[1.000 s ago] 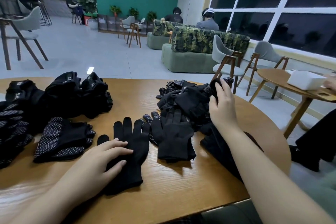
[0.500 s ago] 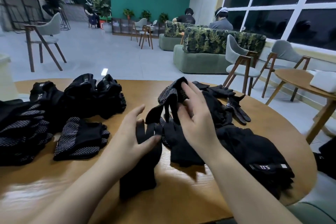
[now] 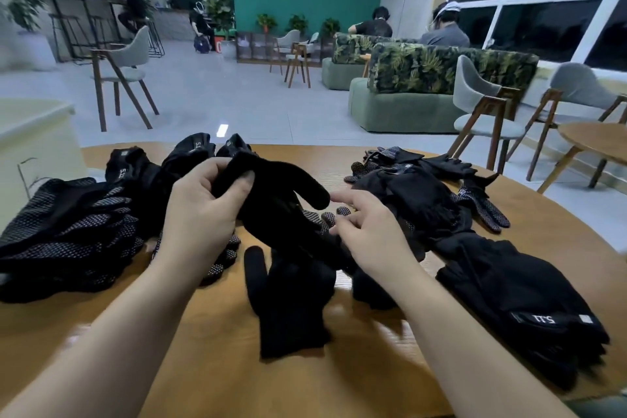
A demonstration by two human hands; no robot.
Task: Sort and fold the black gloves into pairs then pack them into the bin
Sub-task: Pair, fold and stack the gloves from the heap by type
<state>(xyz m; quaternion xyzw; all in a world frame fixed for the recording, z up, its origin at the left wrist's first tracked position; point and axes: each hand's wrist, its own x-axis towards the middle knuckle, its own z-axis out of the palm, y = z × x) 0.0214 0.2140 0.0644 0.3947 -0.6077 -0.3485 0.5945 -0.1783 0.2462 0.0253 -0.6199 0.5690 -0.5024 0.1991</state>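
Note:
My left hand grips the cuff of a plain black knit glove and holds it up above the round wooden table. My right hand touches the lower part of that glove with loosely bent fingers; whether it pinches the cloth is unclear. A second plain black glove lies flat on the table under my hands. Dotted black gloves are stacked at the left. A loose heap of black gloves sits at the right.
Folded black gloves with labels lie at the far left and at the near right. A pale bin stands beyond the table's left edge. Chairs, sofas and seated people fill the room behind. Another wooden table is at the right.
My left hand left the flat glove and now grips a raised plain glove by its cuff. My right hand dropped from the right-hand heap to the glove's lower part. The camera turned slightly right.

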